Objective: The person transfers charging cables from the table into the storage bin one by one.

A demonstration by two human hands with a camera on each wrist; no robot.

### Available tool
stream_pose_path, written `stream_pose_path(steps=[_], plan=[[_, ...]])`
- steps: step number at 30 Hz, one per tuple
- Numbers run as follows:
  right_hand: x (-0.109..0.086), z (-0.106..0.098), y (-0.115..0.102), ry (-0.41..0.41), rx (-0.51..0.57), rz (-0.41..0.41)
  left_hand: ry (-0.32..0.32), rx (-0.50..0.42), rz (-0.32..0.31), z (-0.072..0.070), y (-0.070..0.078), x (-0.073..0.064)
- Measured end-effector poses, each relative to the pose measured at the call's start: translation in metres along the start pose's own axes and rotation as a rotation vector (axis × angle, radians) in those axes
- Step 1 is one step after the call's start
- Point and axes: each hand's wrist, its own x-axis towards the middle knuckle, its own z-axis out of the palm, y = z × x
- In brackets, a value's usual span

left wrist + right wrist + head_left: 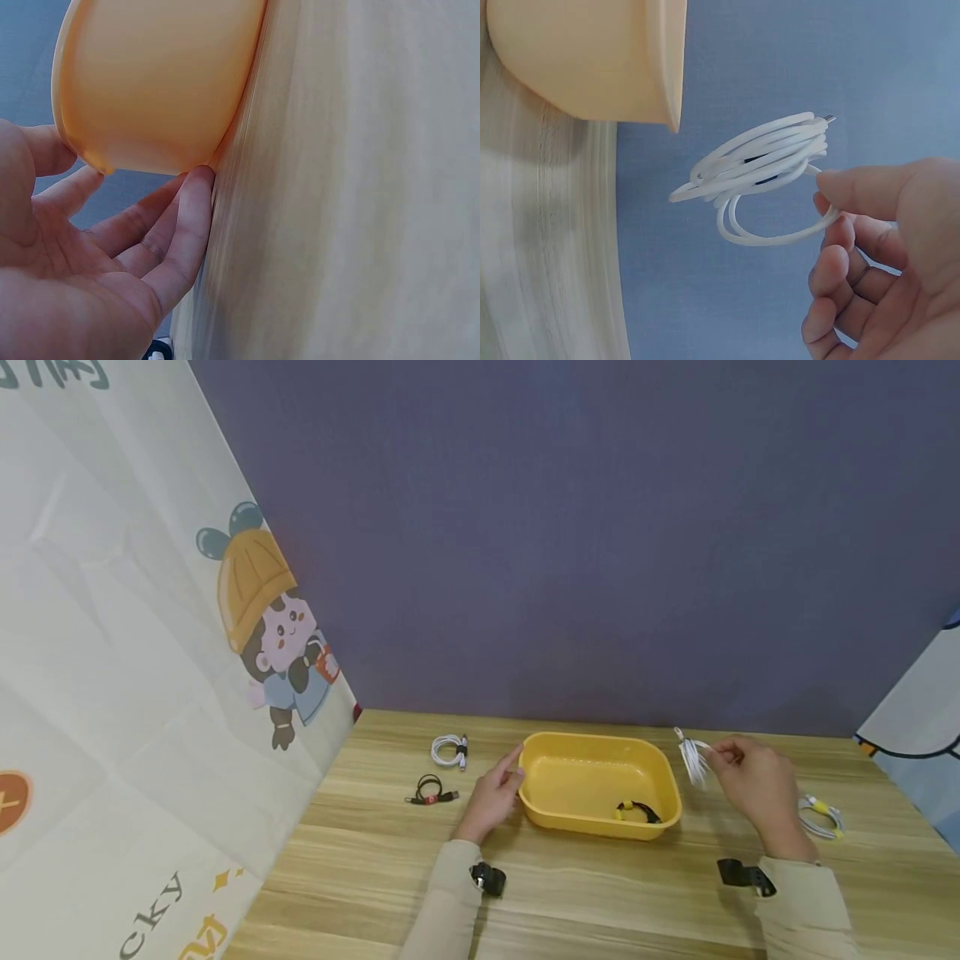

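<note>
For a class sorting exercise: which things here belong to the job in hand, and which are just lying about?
In the job:
Coiled white cable, pinched by the right hand
Yellow tray, touched by the left hand
Black-and-yellow cable, in the tray

Lying about, though perhaps job items too:
White cable with black tie
Black cable with red tag
Pale cable with yellow ties

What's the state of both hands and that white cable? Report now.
Right hand pinching white cable, aloft, right of yellow bin. Left hand touching bin's left end. Black cable inside bin; no obstruction visible.
</note>
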Motion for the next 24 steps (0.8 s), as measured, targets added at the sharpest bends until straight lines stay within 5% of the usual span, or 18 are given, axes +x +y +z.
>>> stream_pose_path(steps=[24], plan=[[0.0, 0.005, -0.018, -0.106, 0.099, 0.025, -0.004, -0.003, -0.008, -0.001, 0.003, -0.001]])
